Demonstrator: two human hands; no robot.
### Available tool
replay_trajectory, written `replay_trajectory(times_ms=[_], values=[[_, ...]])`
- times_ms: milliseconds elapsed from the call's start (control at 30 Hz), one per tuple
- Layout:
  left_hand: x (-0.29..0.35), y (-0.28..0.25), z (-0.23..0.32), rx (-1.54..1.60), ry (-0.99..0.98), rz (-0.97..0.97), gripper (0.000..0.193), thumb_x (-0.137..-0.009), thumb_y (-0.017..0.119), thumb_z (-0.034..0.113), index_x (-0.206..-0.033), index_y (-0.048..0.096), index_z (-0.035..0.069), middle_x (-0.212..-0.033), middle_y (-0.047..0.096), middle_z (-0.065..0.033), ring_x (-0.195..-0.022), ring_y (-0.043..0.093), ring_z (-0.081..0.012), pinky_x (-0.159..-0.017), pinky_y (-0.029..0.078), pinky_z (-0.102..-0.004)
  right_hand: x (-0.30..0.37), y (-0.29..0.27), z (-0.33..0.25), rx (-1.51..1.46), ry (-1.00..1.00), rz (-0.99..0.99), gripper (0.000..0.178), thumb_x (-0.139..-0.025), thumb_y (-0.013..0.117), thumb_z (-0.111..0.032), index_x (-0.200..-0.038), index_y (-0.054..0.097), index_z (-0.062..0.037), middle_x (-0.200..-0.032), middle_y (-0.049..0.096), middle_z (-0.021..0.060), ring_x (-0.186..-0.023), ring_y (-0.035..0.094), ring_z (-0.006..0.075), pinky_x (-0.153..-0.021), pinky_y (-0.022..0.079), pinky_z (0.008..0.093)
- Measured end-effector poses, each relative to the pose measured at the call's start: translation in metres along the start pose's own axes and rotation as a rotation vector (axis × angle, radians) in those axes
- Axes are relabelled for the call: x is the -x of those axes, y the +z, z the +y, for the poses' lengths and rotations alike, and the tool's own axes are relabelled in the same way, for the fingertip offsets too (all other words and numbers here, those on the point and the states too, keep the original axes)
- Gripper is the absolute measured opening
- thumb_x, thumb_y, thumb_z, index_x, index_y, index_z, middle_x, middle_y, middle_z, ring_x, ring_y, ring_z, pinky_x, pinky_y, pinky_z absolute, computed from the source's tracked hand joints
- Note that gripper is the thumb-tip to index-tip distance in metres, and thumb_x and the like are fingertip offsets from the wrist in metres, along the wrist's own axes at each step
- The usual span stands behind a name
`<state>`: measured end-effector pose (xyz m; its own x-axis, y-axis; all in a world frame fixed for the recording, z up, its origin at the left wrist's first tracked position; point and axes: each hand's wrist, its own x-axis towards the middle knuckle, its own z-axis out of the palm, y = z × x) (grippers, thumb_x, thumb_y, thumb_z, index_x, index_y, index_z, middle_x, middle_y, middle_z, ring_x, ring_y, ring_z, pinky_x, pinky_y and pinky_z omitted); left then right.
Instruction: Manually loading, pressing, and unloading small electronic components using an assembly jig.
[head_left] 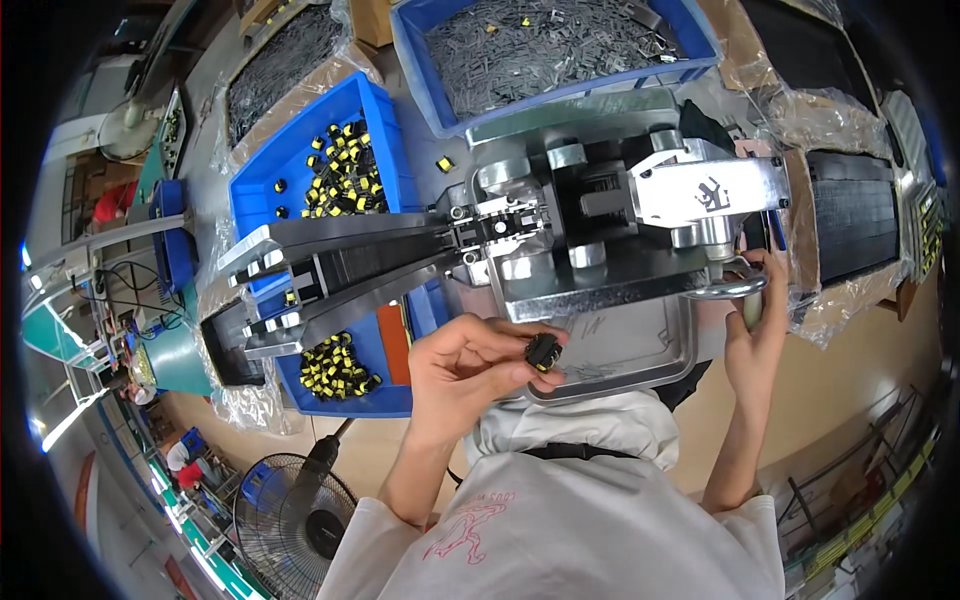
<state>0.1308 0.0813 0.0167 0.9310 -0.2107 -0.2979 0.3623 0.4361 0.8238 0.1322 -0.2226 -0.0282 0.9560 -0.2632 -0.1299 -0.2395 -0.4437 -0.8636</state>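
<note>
Black part (pixel 543 352) is pinched in left hand's (pixel 468 368) grip, thumb against fingers, near the front edge of the desk (pixel 430 178), by the left edge of the metal tray (pixel 686 352). Ring-shaped handle (pixel 728 291) of the metal machine (pixel 600 285) is grasped by right hand (pixel 758 320). Yellow-and-black parts (pixel 345 170) are heaped in blue bin (pixel 262 165), toward desk's left edge; loose part (pixel 445 164) is left just beside it.

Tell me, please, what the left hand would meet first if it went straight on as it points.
Beyond the black part it holds, the left hand would likely meet the metal tray, though depth is unclear.
</note>
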Motion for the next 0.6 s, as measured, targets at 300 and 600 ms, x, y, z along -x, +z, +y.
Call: replay_trajectory(times_ms=[300, 600], values=[[-0.022, 0.007, 0.023, -1.563, 0.819, 0.19, 0.023, -0.079, 0.078, -0.007, -0.099, 0.066, -0.008, -0.112, 0.07, -0.0238, -0.077, 0.073, -0.0221, -0.063, 0.058, -0.0261, 0.002, 0.003, 0.01, -0.091, 0.037, -0.011, 0.06, -0.08, 0.044, 0.017, -0.138, 0.047, -0.0011, -0.125, 0.057, 0.0134, -0.118, 0.054, 0.0204, -0.105, 0.038, 0.0291], [-0.054, -0.005, 0.023, -1.727, 0.86, 0.112, 0.011, -0.084, 0.068, -0.003, -0.093, 0.063, -0.001, -0.113, 0.072, -0.013, -0.06, 0.066, -0.0217, -0.049, 0.051, -0.0312, 0.038, -0.004, 0.012, -0.041, 0.188, 0.025, 0.036, -0.105, 0.044, -0.01, -0.139, 0.052, -0.0007, -0.079, 0.05, 0.0001, -0.063, 0.047, 0.0052, -0.055, 0.04, 0.0223]])
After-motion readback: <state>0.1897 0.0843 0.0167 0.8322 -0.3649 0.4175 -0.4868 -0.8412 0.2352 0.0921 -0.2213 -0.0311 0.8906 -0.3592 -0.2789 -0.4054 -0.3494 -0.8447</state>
